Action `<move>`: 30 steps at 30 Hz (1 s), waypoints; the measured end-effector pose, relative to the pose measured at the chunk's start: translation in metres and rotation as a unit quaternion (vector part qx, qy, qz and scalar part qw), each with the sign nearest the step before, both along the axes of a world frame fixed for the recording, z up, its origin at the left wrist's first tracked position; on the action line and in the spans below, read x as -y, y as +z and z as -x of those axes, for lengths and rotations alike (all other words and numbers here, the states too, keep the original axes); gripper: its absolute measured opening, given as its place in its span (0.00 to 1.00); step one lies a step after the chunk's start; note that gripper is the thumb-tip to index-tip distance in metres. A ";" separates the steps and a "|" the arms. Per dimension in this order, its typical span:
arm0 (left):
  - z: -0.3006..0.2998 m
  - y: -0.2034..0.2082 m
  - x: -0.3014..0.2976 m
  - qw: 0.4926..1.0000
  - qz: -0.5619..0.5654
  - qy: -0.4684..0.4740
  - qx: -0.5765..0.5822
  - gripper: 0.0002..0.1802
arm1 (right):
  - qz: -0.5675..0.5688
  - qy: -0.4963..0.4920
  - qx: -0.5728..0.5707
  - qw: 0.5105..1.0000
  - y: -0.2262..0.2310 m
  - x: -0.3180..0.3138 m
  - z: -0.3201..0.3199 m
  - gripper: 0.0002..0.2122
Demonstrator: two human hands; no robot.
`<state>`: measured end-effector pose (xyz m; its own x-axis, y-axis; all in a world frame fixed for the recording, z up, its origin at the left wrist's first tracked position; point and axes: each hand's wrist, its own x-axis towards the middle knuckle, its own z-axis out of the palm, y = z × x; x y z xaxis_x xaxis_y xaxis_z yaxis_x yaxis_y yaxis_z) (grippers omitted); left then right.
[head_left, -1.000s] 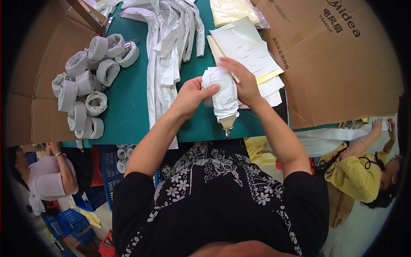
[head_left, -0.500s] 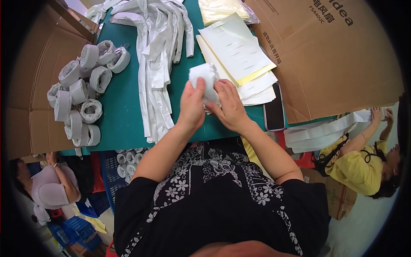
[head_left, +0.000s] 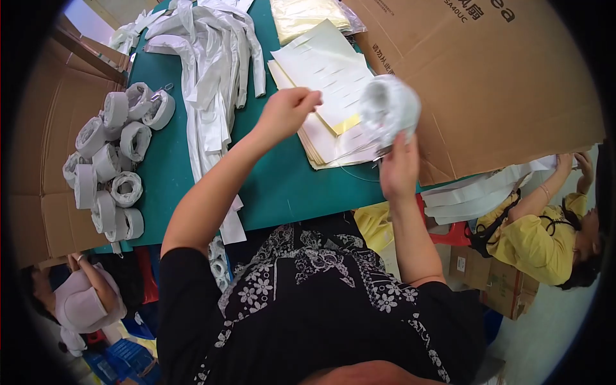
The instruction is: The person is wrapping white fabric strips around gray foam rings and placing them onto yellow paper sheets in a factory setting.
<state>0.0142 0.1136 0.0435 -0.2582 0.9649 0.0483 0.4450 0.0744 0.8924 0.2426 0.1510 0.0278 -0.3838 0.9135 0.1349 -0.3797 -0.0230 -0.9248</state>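
Note:
My right hand (head_left: 400,165) grips a rolled-up white strip (head_left: 405,106), raised over the right side of the paper stack. The roll is blurred, with its hollow middle showing, and a small dark piece at its lower edge. My left hand (head_left: 290,114) is closed, thumb and fingers pressed together, above the left edge of the stack. Whatever those fingers may hold is too small to make out. Under both hands lie white sheets with yellow backing (head_left: 330,74), fanned out on the green table (head_left: 282,199).
Several finished white rolls (head_left: 102,160) are heaped at the left beside a cardboard panel (head_left: 38,147). Long white strips (head_left: 215,70) lie across the table. A yellowish plastic-wrapped pack (head_left: 308,19) sits at the back. A large carton (head_left: 462,96) stands right. Two other people work at either side.
My hands have parted. The right hand has carried the white roll rightward and turned it so its hollow end shows; the left hand has let go of it and moved slightly left.

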 end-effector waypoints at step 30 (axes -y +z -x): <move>-0.051 -0.053 -0.132 0.977 0.205 0.059 0.009 0.11 | 0.075 -0.101 -0.143 0.982 0.017 -0.075 0.030 0.17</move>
